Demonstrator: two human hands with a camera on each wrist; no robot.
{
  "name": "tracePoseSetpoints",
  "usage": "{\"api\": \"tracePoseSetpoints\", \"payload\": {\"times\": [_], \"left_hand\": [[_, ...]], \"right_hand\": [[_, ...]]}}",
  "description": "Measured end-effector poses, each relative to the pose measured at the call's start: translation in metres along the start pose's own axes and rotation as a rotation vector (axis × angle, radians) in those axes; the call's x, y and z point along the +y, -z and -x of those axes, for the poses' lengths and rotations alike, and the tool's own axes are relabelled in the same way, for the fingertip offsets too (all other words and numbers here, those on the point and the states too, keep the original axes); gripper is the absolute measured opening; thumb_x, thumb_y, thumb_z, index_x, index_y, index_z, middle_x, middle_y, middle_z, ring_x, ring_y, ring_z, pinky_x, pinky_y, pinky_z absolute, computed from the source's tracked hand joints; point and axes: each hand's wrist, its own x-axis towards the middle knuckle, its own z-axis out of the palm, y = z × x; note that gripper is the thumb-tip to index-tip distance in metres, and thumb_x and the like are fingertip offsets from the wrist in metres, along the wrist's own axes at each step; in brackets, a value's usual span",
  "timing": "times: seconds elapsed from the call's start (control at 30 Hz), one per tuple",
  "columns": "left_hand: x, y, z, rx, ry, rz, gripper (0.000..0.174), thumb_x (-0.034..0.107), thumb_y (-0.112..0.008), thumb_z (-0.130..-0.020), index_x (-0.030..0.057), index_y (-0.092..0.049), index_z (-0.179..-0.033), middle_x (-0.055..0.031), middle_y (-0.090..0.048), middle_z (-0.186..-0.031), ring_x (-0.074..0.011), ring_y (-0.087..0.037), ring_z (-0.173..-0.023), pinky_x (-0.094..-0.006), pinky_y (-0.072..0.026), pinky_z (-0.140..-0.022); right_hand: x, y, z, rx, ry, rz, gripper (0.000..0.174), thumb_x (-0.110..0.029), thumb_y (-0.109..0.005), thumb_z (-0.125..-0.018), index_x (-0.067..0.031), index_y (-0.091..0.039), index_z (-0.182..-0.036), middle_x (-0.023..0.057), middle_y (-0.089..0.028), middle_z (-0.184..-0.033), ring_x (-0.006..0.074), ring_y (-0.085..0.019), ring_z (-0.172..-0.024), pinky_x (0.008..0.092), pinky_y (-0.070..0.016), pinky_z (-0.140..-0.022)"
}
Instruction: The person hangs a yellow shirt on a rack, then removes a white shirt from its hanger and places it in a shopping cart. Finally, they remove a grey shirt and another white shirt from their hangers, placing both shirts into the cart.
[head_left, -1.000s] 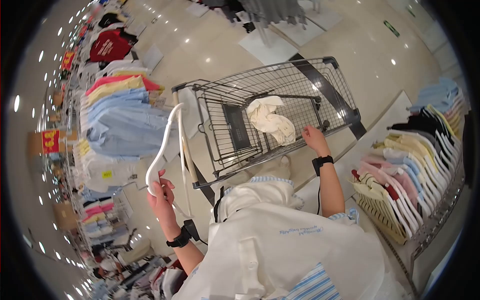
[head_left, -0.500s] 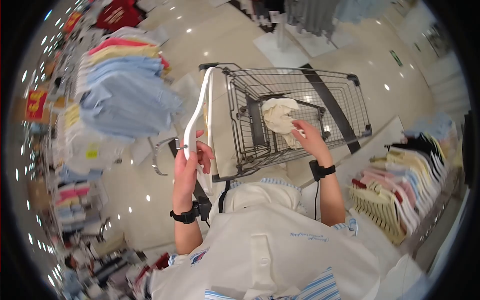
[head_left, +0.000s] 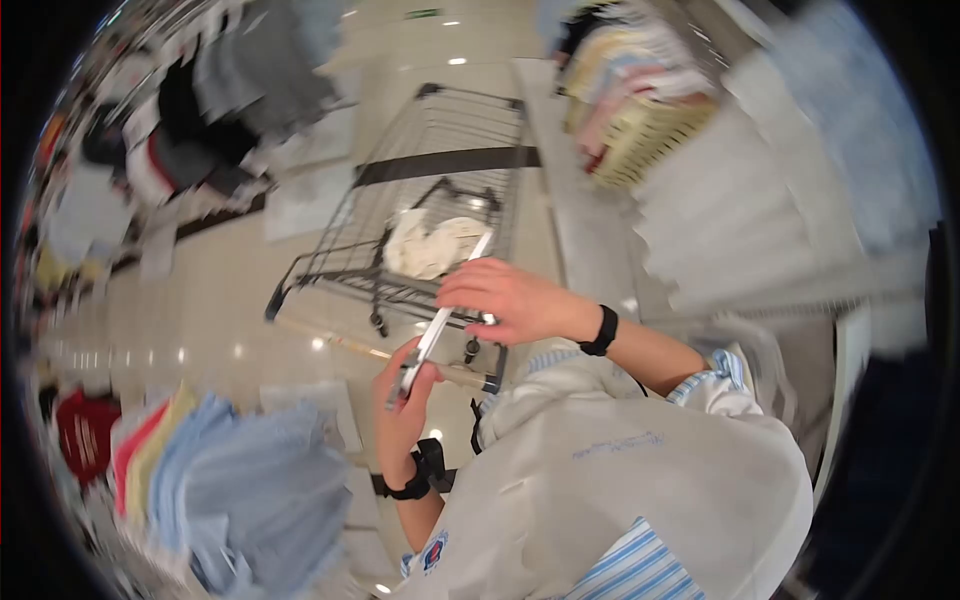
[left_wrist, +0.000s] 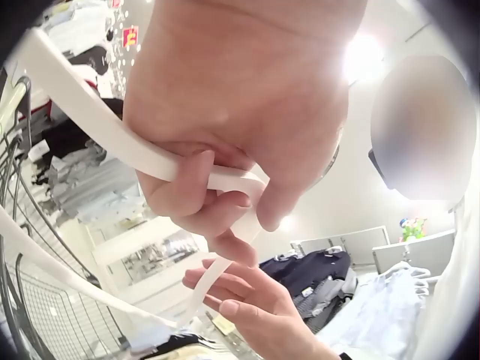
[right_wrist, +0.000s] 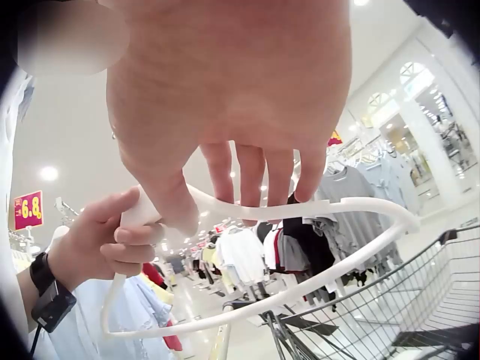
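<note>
A white clothes hanger [head_left: 437, 325] spans between the two hands above the cart. My left hand [head_left: 402, 418] grips it at its middle, near the hook, with fingers and thumb curled round the plastic, as the left wrist view shows. The right hand [head_left: 525, 300] lies over one arm of the hanger; in the right wrist view its fingers are fairly straight and overlap the bar, with the thumb on the near side. A crumpled cream garment [head_left: 420, 250] lies in the wire shopping cart [head_left: 428, 91] beyond the hands.
Light blue shirts [head_left: 270, 490] hang on a rack at lower left. Grey and dark garments [head_left: 265, 75] hang at upper left. Folded-over striped and pastel clothes [head_left: 640, 130] hang at upper right, beside white and blue ones. The cart handle [head_left: 350, 345] runs close before the body.
The person has turned to the right, so the racks have swung round. The left hand has brought the hanger in front of the body, and the right hand has moved from above the cart to the hanger.
</note>
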Motion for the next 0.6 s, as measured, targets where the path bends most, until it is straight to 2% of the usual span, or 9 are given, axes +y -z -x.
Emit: {"api": "tracePoseSetpoints", "payload": {"times": [0.03,0.1,0.13,0.23,0.27,0.3,0.4,0.47,0.6], "left_hand": [[-0.001,0.0,0.003,-0.034,0.032,0.006,0.035,0.009,-0.065,-0.101,-0.0005,-0.064,-0.134,-0.0031,-0.067,-0.081,-0.0097,-0.064,-0.078,-0.0241,-0.0472,-0.069],[-0.002,-0.004,0.007,-0.164,-0.028,-0.037,0.034,0.009,-0.065,-0.1,0.0,-0.066,-0.132,-0.0017,-0.068,-0.08,-0.0078,-0.062,-0.075,-0.0231,-0.044,-0.066],[-0.006,-0.007,0.008,-0.221,-0.063,-0.063,0.032,0.01,-0.066,-0.1,0.0001,-0.067,-0.131,-0.0013,-0.068,-0.081,-0.0073,-0.062,-0.075,-0.0229,-0.0436,-0.065],[-0.004,-0.022,0.011,-0.388,-0.099,-0.09,0.03,0.008,-0.067,-0.1,0.0,-0.069,-0.128,-0.0012,-0.069,-0.081,-0.0069,-0.063,-0.076,-0.0224,-0.0445,-0.065],[-0.005,-0.03,0.013,-0.424,-0.058,-0.068,0.03,0.008,-0.068,-0.099,-0.0002,-0.069,-0.128,-0.002,-0.069,-0.083,-0.0075,-0.064,-0.077,-0.0228,-0.0458,-0.066],[-0.004,-0.037,0.016,-0.455,-0.013,-0.054,0.03,0.007,-0.069,-0.098,-0.0005,-0.069,-0.128,-0.0027,-0.07,-0.084,-0.008,-0.064,-0.078,-0.0231,-0.047,-0.067],[0.008,-0.059,0.022,-0.58,-0.056,-0.085,0.029,0.006,-0.071,-0.098,-0.0019,-0.068,-0.125,-0.0044,-0.071,-0.092,-0.0094,-0.066,-0.081,-0.0235,-0.0496,-0.07],[0.006,-0.079,0.025,-0.649,-0.069,-0.107,0.028,0.006,-0.071,-0.098,-0.0023,-0.068,-0.124,-0.0045,-0.071,-0.093,-0.0098,-0.066,-0.081,-0.0237,-0.0502,-0.07],[0.008,-0.141,0.042,-0.802,-0.139,-0.152,0.029,0.006,-0.071,-0.098,-0.0022,-0.066,-0.125,-0.0058,-0.071,-0.101,-0.0118,-0.067,-0.088,-0.0253,-0.0513,-0.076]], "right_hand": [[-0.013,-0.001,0.014,0.034,-0.065,0.042,0.049,-0.017,-0.078,-0.083,-0.007,-0.064,-0.129,0.013,-0.063,-0.131,0.0329,-0.058,-0.128,0.0452,-0.0443,-0.11],[-0.036,-0.001,0.036,0.089,-0.091,0.032,0.042,-0.016,-0.078,-0.083,-0.0064,-0.066,-0.122,0.0116,-0.065,-0.12,0.0344,-0.059,-0.12,0.046,-0.0454,-0.105],[-0.049,0.001,0.045,0.146,-0.081,0.085,0.034,-0.018,-0.076,-0.087,-0.0062,-0.067,-0.117,0.0101,-0.066,-0.11,0.0324,-0.062,-0.109,0.0448,-0.0477,-0.099],[-0.077,-0.011,0.085,0.13,-0.228,0.066,0.028,-0.019,-0.072,-0.094,-0.0065,-0.067,-0.119,0.0082,-0.068,-0.104,0.028,-0.065,-0.101,0.0429,-0.05,-0.097],[-0.089,-0.01,0.096,0.193,-0.244,0.082,0.02,-0.021,-0.07,-0.097,-0.0067,-0.068,-0.112,0.0062,-0.066,-0.093,0.027,-0.066,-0.089,0.0414,-0.0515,-0.088],[-0.1,-0.01,0.11,0.235,-0.276,0.1,0.02,-0.021,-0.07,-0.097,-0.0067,-0.068,-0.112,0.0062,-0.066,-0.093,0.027,-0.066,-0.089,0.0414,-0.0515,-0.088],[-0.134,-0.01,0.155,0.295,-0.404,0.14,0.017,-0.023,-0.069,-0.098,-0.0076,-0.067,-0.106,0.0062,-0.066,-0.088,0.0291,-0.066,-0.085,0.0417,-0.0528,-0.08],[-0.165,-0.008,0.188,0.358,-0.539,0.099,0.018,-0.024,-0.067,-0.1,-0.0071,-0.063,-0.1,0.0104,-0.066,-0.083,0.0357,-0.066,-0.08,0.0468,-0.0516,-0.069],[-0.212,-0.03,0.278,0.598,-0.721,0.115,0.016,-0.025,-0.066,-0.1,-0.0089,-0.064,-0.101,0.0104,-0.067,-0.086,0.0357,-0.066,-0.081,0.0468,-0.0511,-0.067]]}}
